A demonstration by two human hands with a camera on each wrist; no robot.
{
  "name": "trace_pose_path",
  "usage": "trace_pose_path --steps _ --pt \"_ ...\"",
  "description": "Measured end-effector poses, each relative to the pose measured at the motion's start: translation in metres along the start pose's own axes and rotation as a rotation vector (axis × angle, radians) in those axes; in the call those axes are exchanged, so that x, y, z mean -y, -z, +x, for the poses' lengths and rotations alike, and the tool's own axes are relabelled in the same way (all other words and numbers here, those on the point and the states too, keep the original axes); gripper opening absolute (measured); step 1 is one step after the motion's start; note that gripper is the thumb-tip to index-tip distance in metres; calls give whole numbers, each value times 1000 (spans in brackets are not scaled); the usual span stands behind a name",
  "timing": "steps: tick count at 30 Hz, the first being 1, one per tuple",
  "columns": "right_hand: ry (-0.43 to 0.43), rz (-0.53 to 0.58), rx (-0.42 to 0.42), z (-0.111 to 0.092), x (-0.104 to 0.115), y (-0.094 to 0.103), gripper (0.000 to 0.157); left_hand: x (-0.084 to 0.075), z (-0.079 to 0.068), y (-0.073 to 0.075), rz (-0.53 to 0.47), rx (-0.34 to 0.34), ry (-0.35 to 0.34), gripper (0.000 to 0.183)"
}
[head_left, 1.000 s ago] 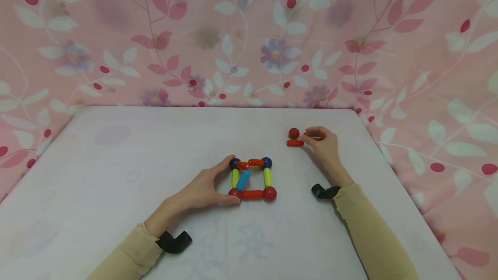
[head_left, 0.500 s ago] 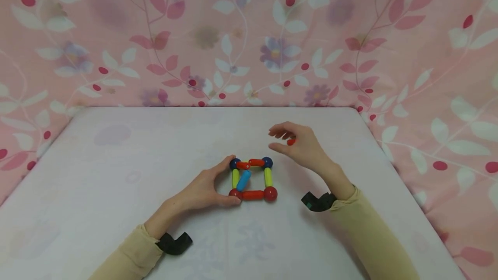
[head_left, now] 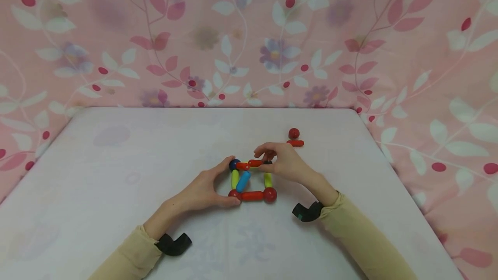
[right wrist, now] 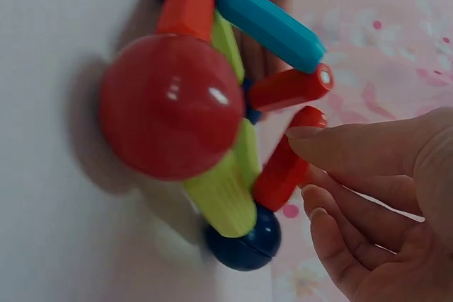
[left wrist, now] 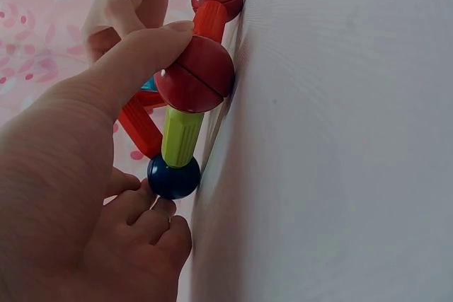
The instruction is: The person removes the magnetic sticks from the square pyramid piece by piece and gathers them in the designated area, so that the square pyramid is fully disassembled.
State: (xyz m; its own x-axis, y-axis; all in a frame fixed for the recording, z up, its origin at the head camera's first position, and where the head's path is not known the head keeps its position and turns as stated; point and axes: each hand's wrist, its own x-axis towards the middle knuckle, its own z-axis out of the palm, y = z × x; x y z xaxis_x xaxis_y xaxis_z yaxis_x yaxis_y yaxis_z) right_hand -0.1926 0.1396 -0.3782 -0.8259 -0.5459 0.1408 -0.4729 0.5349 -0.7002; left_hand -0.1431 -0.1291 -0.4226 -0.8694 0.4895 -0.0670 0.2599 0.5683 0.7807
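A square of magnetic sticks and balls lies on the table. Its front red stick [head_left: 253,195] joins two red balls; yellow-green sticks [head_left: 235,179] form its sides. My left hand [head_left: 200,189] grips the left side, thumb on the near red ball [left wrist: 196,76] and fingertips against the far blue ball [left wrist: 173,177]. A light-blue stick [right wrist: 272,27] and two red sticks rise slanting from corners. With thumb and finger, my right hand [head_left: 289,162] pinches the red stick [right wrist: 283,167] that stands on the far right blue ball [right wrist: 244,240]. That ball is partly hidden in the head view.
A loose red ball [head_left: 294,133] and a loose red stick [head_left: 295,143] lie behind the right hand. The white-covered table [head_left: 116,159] ends at a pink floral cloth [head_left: 249,55] behind and to the right.
My right hand has moved left and nearer, from beside the loose red ball and stick to the square's far right corner. The left hand keeps its grip; the loose pieces have stayed put.
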Motion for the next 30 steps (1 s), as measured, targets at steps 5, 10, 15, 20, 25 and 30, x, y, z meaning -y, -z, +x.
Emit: trace_pose_path --steps 5,10,15,20,25,30 --pt "-4 -51 8 0 -2 -10 33 1 0 -1 -3 0 -1 110" --pt "8 -62 -7 -1 -4 -14 32 1 0 -1 -5 -2 -8 110" --pt "18 -58 -14 -1 -5 -16 29 0 0 -1 0 -2 -5 110" --pt "24 -85 -11 0 -4 -16 25 0 0 -1 7 -4 2 110" --pt "22 -118 -10 1 -5 -17 22 0 0 0 7 -5 7 110" --pt "8 -115 -21 2 -6 -18 20 -1 -1 1 1 -1 16 111"
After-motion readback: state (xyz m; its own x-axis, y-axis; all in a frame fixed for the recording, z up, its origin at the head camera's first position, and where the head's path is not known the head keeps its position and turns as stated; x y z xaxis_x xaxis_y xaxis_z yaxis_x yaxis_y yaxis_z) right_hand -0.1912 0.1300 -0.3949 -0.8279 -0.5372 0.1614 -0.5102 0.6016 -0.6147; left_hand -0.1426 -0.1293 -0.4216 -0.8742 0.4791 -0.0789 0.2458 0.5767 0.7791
